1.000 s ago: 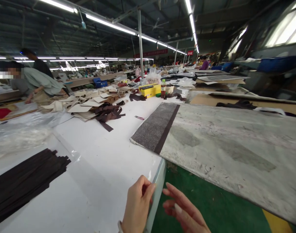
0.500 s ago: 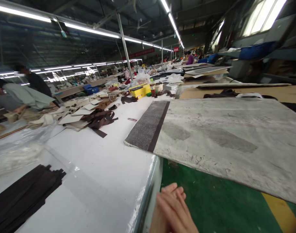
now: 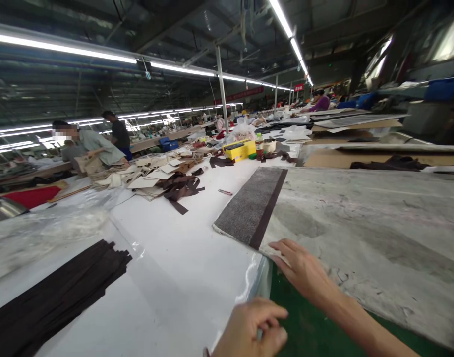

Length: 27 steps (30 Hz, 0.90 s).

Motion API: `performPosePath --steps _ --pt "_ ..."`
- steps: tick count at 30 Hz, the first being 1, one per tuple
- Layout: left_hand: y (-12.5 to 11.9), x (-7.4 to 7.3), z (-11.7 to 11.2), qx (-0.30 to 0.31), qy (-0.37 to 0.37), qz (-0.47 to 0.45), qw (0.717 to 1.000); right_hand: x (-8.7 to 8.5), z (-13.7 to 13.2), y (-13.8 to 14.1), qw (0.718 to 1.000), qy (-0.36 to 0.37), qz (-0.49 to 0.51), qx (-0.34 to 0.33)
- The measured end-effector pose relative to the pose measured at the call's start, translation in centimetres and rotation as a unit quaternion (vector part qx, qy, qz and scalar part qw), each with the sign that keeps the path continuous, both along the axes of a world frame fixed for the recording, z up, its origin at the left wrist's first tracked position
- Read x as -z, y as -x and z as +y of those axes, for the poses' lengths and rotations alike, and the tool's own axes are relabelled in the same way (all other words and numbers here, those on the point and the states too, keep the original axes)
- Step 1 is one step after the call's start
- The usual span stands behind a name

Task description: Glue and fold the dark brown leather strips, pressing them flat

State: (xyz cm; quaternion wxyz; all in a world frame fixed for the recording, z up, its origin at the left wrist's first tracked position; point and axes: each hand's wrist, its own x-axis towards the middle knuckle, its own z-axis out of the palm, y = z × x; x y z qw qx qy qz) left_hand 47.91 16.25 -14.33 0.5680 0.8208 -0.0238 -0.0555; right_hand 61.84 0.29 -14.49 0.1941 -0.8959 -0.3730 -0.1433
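Note:
My right hand (image 3: 303, 265) is at the near left edge of a large grey, stained sheet-covered board (image 3: 361, 213). Its fingers reach over the board with the thumb lower, apart from them; whether they touch it I cannot tell. Across the board's left end lies a dark grey textured piece (image 3: 245, 206) with a dark brown strip (image 3: 267, 210) along its right side. Low in the view, my left hand (image 3: 255, 325) hovers by the white table's edge. Its index finger points right, the other fingers curl loosely, and nothing shows in it.
Dark brown fabric strips (image 3: 59, 292) lie stacked on the white table (image 3: 167, 267). Farther back are a small red cutter-like tool (image 3: 225, 192), loose brown strips (image 3: 182, 186), a yellow box (image 3: 242, 149) and a bottle (image 3: 259, 147). Two people (image 3: 100, 146) stand at the left. Green floor (image 3: 305, 317) shows below.
My hands were together low over the floor; now they are apart. The right has moved up to the board's edge, the left stays low. The view has turned left.

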Motion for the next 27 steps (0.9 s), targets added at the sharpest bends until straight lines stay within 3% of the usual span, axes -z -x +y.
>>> performPosePath --steps 2,4,8,13,20,27 --pt "-1.8 -0.1 1.8 -0.089 -0.09 -0.087 0.988 -0.8 2.2 -1.3 0.998 0.058 -0.004 -0.027" --pt "-3.8 0.1 3.4 -0.145 -0.132 -0.13 0.972 -1.1 4.1 -2.0 0.995 0.086 -0.014 -0.039" --pt "-7.6 1.5 5.2 -0.135 -0.143 -0.177 0.964 -0.4 6.3 -2.8 0.993 0.11 -0.019 -0.032" --pt "-10.5 3.5 5.5 -0.114 -0.151 -0.207 0.96 0.5 6.9 -3.7 0.993 0.12 -0.003 -0.009" --pt "-11.1 5.4 5.9 -0.123 -0.168 -0.208 0.956 0.6 6.7 -4.5 0.992 0.119 0.026 -0.025" --pt "-10.6 5.4 5.9 -0.117 -0.2 -0.216 0.948 0.2 6.9 -5.1 0.992 0.104 0.059 -0.024"
